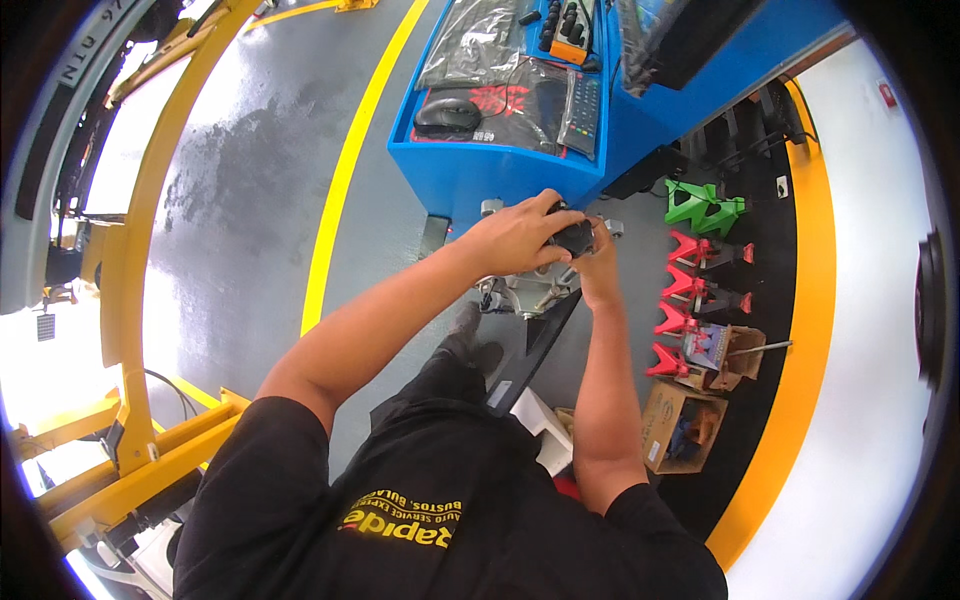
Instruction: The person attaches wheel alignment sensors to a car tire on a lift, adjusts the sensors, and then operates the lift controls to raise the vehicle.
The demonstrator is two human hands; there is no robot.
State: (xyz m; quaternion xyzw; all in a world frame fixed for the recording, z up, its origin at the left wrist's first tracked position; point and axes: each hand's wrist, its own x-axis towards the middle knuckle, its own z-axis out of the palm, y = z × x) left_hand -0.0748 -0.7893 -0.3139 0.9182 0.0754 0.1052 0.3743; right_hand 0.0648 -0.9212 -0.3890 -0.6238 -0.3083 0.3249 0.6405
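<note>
Both arms reach forward over a metal clamp-like fixture (525,295) in front of the blue cabinet. My left hand (520,236) curls its fingers and thumb round a black round knob-like part (574,239), gripping it from the left. On the part's right side, my right hand (600,262) is closed against it, its fingers partly hidden. The hands cover much of the part, so its exact kind does not show. Silver arms of the fixture stick out below and beside the hands.
The blue cabinet (480,170) carries a black mouse (447,115), a remote-like keypad (581,117) and an orange-and-black controller (569,35). Red jack stands (684,282), green stands (703,207) and a cardboard box (685,430) line the right wall. A yellow lift frame (130,300) rises at left.
</note>
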